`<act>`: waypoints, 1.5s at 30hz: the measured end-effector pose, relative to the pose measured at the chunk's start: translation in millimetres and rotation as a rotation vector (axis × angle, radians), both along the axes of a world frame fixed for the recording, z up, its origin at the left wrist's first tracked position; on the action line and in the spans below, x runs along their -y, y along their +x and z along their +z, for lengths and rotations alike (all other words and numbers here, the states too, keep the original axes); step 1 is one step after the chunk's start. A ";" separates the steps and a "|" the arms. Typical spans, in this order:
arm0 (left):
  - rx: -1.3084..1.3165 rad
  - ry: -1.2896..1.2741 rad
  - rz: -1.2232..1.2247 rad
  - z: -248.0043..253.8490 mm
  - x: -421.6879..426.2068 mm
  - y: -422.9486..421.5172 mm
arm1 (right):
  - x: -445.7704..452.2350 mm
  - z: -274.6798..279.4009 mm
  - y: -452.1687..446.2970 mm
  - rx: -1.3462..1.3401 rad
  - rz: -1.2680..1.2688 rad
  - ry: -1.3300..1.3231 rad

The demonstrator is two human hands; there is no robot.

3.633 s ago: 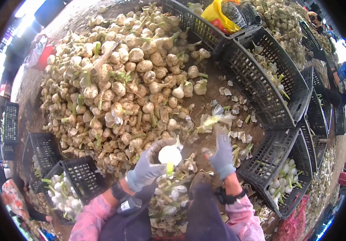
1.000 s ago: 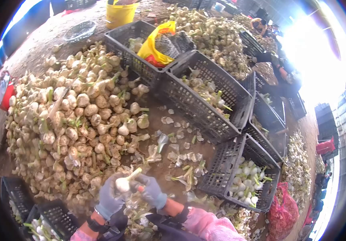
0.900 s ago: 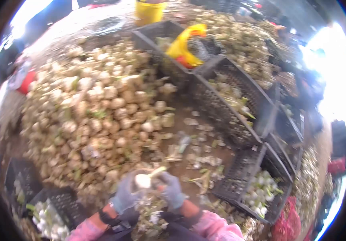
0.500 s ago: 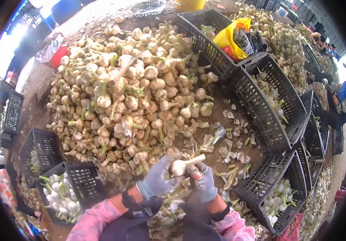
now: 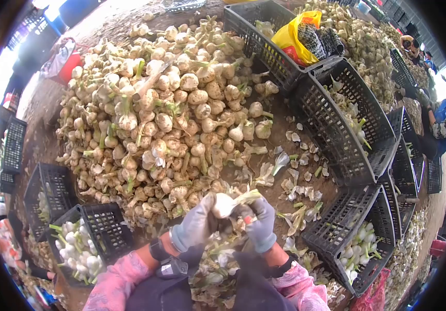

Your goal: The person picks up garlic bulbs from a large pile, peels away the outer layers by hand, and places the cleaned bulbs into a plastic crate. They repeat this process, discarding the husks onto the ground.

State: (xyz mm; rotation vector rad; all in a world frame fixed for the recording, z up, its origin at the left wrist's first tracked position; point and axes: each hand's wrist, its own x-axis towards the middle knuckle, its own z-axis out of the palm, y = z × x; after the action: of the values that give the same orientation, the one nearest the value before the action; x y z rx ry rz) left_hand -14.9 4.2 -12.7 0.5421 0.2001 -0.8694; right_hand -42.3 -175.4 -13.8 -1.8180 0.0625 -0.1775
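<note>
My gloved left hand (image 5: 197, 226) is closed round a white garlic bulb (image 5: 224, 206), whose cut stem points right. My gloved right hand (image 5: 260, 223) has its fingers pinched at the stem (image 5: 247, 197), with loose skin around it; a reddish patch shows at its fingertips. Just beyond both hands lies a large heap of unpeeled garlic (image 5: 155, 119). Peeled skins (image 5: 218, 272) lie in my lap area between the legs.
Black crates with white bulbs stand at lower left (image 5: 110, 228) and lower right (image 5: 332, 223). Another crate (image 5: 337, 135) holds garlic and scraps; one behind it holds a yellow bag (image 5: 291, 39). Skins litter the soil. A person in blue (image 5: 444, 124) is at far right.
Since the earliest frame my right hand has come in from the right to the bulb. Over the last half second outer skin has come loose near the stem, and the bulb looks whiter.
</note>
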 end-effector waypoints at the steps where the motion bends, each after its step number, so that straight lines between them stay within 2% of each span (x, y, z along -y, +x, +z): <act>1: 0.141 0.186 0.021 3.5 3.6 1.0 | -2.0 0.9 -0.7 -0.044 -0.034 0.006; 2: 0.372 0.501 0.035 -2.0 4.3 3.3 | -4.4 1.2 -1.5 -0.088 -0.070 0.014; 3: 0.471 0.566 0.051 -7.3 3.8 2.9 | -6.6 0.6 -3.0 -0.136 -0.107 0.022; 4: 0.568 0.631 0.065 -11.9 2.1 0.7 | -8.5 -0.3 -4.5 -0.025 -0.037 -0.072; 5: 0.668 0.694 0.080 -14.1 0.5 -0.9 | -7.2 -3.3 -7.2 -0.108 -0.015 0.083; 7: 0.413 0.508 -0.045 5.1 -3.3 10.4 | -1.7 -9.9 -12.8 -0.267 0.030 0.390; 8: 0.331 0.432 -0.124 11.8 -7.8 19.6 | -1.7 -10.3 -16.2 -0.444 0.032 0.906; 10: 0.176 0.260 -0.267 6.0 -21.7 28.9 | -4.8 10.4 -15.8 -0.515 0.045 1.154; 11: 0.182 0.240 -0.255 1.6 -23.6 27.3 | -6.4 17.3 -16.7 -0.554 0.050 1.278; 13: 0.195 0.201 -0.230 7.5 -22.7 30.0 | -7.0 7.7 -17.1 -0.524 0.044 1.340; 14: 0.159 0.253 -0.126 14.3 -15.4 25.4 | -7.4 -2.9 -18.2 -0.466 0.040 1.348; 15: 0.295 0.360 -0.094 12.7 -12.2 21.1 | -8.2 -6.2 -17.3 -0.405 0.038 1.356; 16: 0.432 0.465 -0.061 9.3 -10.2 15.6 | -7.9 -3.3 -18.8 -0.481 -0.046 1.186; 17: 0.567 0.569 -0.027 5.2 -8.2 10.3 | -9.7 -2.9 -18.9 -0.463 -0.032 1.135; 18: 0.585 0.680 0.015 4.9 -3.9 8.3 | -12.8 -2.8 -19.4 -0.447 -0.016 1.083; 19: 0.586 0.662 0.000 7.8 -4.6 8.9 | -14.5 -2.6 -19.6 -0.430 0.001 1.031; 23: 0.616 0.529 -0.078 19.0 -6.5 11.3 | -4.1 -2.4 -7.9 -0.413 -0.180 1.215; 25: 0.552 0.375 -0.100 23.6 -8.7 7.7 | 21.6 -33.2 -4.9 -0.485 -0.337 1.451; 27: 0.642 0.393 -0.044 22.1 -9.6 8.4 | 49.7 -56.2 8.5 -0.423 -0.098 0.429; 29: 0.740 0.418 0.085 21.4 -3.9 11.5 | 49.4 -51.6 1.1 -0.349 -0.009 0.339; 30: 0.812 0.634 0.117 18.7 -2.2 11.8 | 44.8 -35.8 0.1 -0.311 0.038 0.294; 33: 0.942 0.834 0.144 10.9 1.3 11.6 | 27.9 13.5 -10.1 -0.217 0.176 0.157; 34: 1.141 1.046 0.033 14.5 -0.3 16.1 | 18.4 27.5 -8.3 -0.110 0.203 0.111; 36: 1.152 1.014 0.006 24.6 7.1 14.3 | 2.6 27.7 -8.7 0.052 0.172 0.022; 38: 1.223 1.021 -0.113 35.0 5.7 19.7 | 8.2 28.2 -5.8 -0.003 0.175 0.105; 41: 0.705 0.513 -0.165 15.1 -9.1 16.7 | 26.5 26.2 -1.9 -0.053 0.274 0.256; 43: 0.803 0.596 -0.183 17.8 -9.3 16.7 | 34.4 29.6 4.0 0.006 0.366 0.293; 45: 0.865 0.684 -0.212 24.5 -7.1 14.9 | 30.7 31.7 3.7 -0.066 0.328 0.260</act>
State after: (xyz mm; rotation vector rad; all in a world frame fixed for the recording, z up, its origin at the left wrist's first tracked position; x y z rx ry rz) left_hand 0.0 11.3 11.8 1.5467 -0.3776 -0.6854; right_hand -38.6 -206.0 17.9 -1.5490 -0.1593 0.1184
